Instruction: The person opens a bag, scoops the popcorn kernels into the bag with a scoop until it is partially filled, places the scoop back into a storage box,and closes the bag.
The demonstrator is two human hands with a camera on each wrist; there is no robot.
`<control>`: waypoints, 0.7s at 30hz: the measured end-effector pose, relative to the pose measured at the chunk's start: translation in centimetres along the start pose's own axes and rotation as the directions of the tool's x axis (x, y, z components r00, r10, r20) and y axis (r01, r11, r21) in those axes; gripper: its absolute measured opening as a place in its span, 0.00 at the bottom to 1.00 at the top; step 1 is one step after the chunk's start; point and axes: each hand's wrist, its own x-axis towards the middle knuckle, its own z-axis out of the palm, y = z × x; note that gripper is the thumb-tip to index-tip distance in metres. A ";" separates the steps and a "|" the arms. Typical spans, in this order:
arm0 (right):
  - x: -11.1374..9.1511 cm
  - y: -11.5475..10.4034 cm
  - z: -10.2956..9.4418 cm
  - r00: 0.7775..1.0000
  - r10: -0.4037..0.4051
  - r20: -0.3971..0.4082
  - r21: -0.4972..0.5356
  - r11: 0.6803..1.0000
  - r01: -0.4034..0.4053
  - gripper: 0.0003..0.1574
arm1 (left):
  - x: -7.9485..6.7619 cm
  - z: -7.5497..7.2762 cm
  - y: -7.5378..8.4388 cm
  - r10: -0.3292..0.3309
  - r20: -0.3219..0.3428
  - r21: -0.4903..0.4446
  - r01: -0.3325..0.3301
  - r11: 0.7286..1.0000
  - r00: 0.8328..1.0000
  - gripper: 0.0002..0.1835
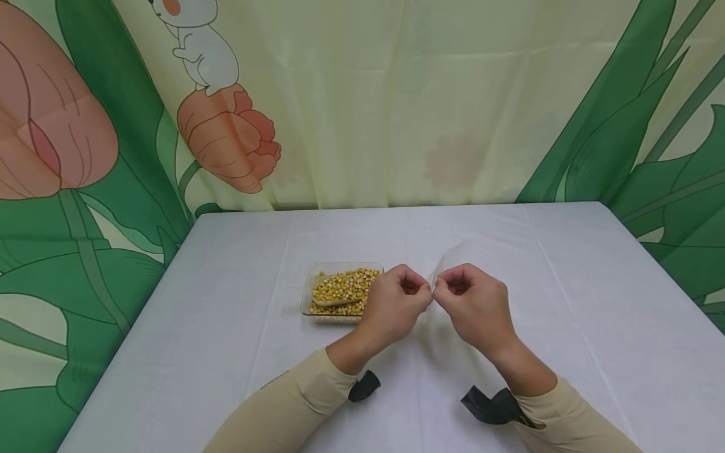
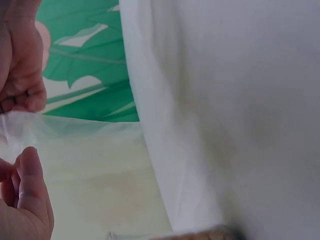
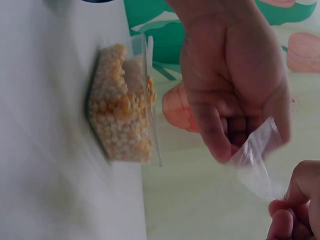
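Observation:
Both hands meet over the middle of the table, pinching a clear, thin plastic bag [image 1: 452, 255] between thumbs and fingertips. My left hand [image 1: 396, 305] grips one side of it, and my right hand [image 1: 476, 308] grips the other, fingertips close together. In the right wrist view the bag [image 3: 257, 170] stretches between the two hands. Just left of the left hand stands a clear rectangular container [image 1: 334, 319] of yellow corn kernels [image 1: 362, 275]. A scoop [image 1: 331, 303] heaped with kernels lies on top. The left hand hides the container's right end.
A white cloth covers the table [image 1: 226, 352], whose far edge meets a printed curtain [image 1: 362, 126] with flowers and leaves. Black pieces [image 1: 493, 406] hang at both sleeve cuffs.

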 end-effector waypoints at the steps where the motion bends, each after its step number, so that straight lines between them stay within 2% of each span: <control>1: 0.0 0.0 -0.1 1.000 0.003 -0.007 -0.010 1.000 -0.003 0.02 | 0.0 -0.1 0.0 0.000 -0.008 0.004 0.000 1.000 1.000 0.03; 5: 0.1 0.1 -0.5 0.999 0.016 -0.034 -0.044 0.999 -0.018 0.04 | 0.0 -0.6 -0.2 -0.007 -0.026 0.023 0.008 1.000 1.000 0.03; 9: 0.2 0.1 -1.0 0.999 0.027 -0.017 -0.058 0.998 -0.028 0.03 | 0.0 -0.9 -0.2 -0.015 -0.014 0.025 0.015 1.000 1.000 0.03; 21: 0.5 -0.1 -2.1 0.999 0.046 -0.004 -0.139 0.989 -0.046 0.03 | 0.2 -1.2 -0.4 -0.036 -0.046 0.055 0.039 0.998 0.998 0.02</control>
